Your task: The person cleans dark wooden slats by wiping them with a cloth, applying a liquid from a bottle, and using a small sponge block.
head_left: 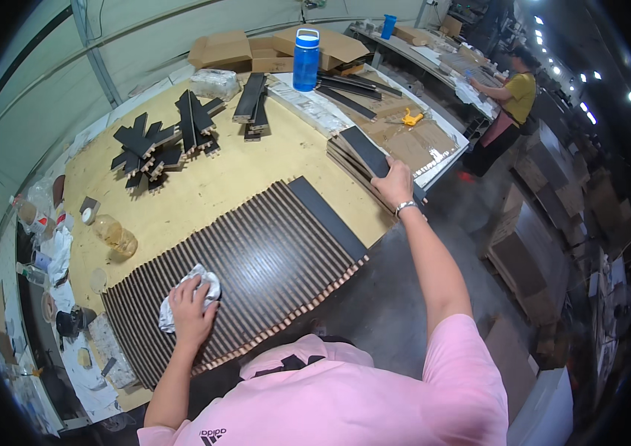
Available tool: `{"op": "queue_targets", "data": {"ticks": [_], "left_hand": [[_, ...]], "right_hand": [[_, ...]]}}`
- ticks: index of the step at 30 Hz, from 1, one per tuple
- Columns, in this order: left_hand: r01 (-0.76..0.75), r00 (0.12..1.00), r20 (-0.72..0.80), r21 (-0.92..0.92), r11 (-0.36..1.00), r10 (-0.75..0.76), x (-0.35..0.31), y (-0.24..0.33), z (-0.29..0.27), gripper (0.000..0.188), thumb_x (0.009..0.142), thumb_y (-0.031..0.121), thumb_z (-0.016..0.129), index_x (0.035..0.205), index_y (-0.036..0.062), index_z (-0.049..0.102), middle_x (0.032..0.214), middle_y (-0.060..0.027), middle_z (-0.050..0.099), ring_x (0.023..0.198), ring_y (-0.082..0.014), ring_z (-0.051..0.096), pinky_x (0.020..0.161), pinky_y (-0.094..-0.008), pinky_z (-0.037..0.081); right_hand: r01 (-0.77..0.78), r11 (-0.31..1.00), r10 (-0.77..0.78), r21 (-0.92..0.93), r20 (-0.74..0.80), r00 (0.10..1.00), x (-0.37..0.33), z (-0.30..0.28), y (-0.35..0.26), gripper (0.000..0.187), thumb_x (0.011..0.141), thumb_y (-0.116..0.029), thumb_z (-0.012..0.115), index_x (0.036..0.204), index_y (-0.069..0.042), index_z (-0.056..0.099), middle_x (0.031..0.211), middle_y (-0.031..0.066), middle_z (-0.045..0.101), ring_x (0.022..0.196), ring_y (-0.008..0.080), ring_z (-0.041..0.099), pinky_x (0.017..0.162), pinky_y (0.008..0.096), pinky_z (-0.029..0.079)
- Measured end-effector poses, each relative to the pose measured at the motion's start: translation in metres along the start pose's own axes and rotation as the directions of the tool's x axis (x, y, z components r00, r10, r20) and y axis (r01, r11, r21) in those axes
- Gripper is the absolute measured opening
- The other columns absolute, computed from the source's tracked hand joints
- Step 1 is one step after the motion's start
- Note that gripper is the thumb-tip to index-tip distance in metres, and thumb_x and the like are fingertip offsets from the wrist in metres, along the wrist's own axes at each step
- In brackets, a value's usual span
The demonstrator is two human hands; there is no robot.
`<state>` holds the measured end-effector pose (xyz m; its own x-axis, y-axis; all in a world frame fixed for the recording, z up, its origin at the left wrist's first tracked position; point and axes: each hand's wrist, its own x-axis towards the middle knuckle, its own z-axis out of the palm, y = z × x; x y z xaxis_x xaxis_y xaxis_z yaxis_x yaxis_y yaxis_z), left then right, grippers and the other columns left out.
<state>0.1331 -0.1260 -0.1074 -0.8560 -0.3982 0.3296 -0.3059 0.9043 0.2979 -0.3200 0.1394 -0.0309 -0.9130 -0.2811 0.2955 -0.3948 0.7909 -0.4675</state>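
A long row of narrow dark wooden strips (263, 238) lies side by side across the near part of the table, their pale ends toward me. My left hand (192, 306) presses a crumpled white cloth (212, 284) onto the left part of this row, fingers curled over it. At the row's right end a wider dark board (324, 217) lies flat. Farther right, my right hand (394, 183) grips the near end of a dark wooden plank (364, 151) on top of a small stack; its fingertips are partly hidden.
Crossed piles of dark strips (144, 149) lie at the back left. A blue bottle (306, 63) stands near open cardboard boxes (256, 53). A yellow tool (412, 117) rests on cardboard. At left is a jar of yellowish liquid (114, 236). Another person (516, 97) works at the far right table.
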Motion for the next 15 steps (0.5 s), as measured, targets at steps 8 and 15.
{"op": "queue_targets", "data": {"ticks": [8, 15], "left_hand": [[0.009, 1.0, 0.001, 0.065, 0.998, -0.009, 0.006, 0.005, -0.002, 0.046, 0.073, 0.016, 0.072, 0.117, 0.0082, 0.063, 0.131, -0.0119, 0.056, 0.123, -0.0354, 0.049, 0.107, -0.0498, 0.034], [0.029, 0.999, 0.038, 0.074, 0.997, -0.032, 0.01, 0.006, -0.002, 0.045, 0.074, 0.018, 0.07, 0.118, 0.0085, 0.063, 0.13, -0.0118, 0.056, 0.121, -0.0363, 0.049, 0.106, -0.0504, 0.035]], "right_hand": [[0.317, 0.948, -0.318, -0.019, -0.089, 0.944, 0.049, 0.029, 0.029, 0.038, 0.073, -0.008, 0.068, 0.111, 0.001, 0.067, 0.114, 0.0178, 0.063, 0.114, 0.035, 0.054, 0.1, 0.0403, 0.045], [0.287, 0.943, -0.331, 0.17, 0.58, 0.744, -0.048, 0.083, -0.02, 0.067, 0.076, -0.025, 0.079, 0.134, -0.005, 0.054, 0.115, 0.0205, 0.056, 0.108, 0.0362, 0.058, 0.09, 0.0432, 0.052]]}}
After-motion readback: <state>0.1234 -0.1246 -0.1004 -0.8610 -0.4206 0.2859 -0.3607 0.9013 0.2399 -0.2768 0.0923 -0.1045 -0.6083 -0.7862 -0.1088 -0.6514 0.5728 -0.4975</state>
